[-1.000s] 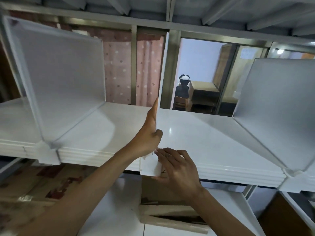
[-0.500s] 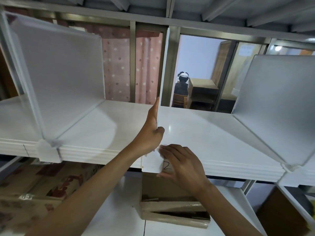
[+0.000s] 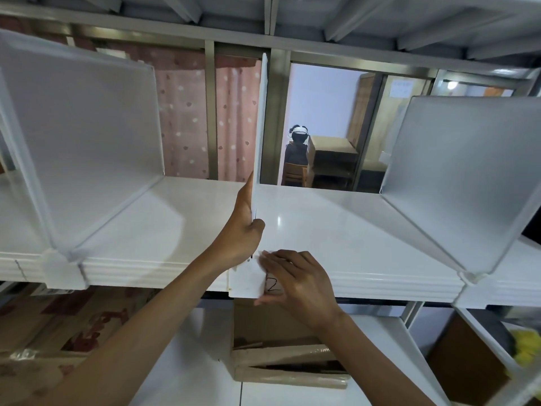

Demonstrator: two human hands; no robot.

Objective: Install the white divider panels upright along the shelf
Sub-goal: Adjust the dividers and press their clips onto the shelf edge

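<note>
We see the middle divider panel (image 3: 261, 118) upright, edge-on, on the white shelf (image 3: 336, 224). The left hand (image 3: 241, 230) lies flat against it; the right hand (image 3: 295, 278) seems to pinch its front clip (image 3: 247, 281), fingers narrow.

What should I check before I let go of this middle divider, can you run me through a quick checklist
1. Middle divider upright: ok, seen edge-on and vertical.
2. Left hand steadying the panel: ok, flat against its left face.
3. Right hand on the front clip: ok, fingers press it at the shelf edge.
4. Clip fully seated on the shelf lip: cannot tell, the hands cover part of it.
5. Rear end of the panel seated: cannot tell.
6. Left divider and right divider standing: ok, both clipped.
</note>
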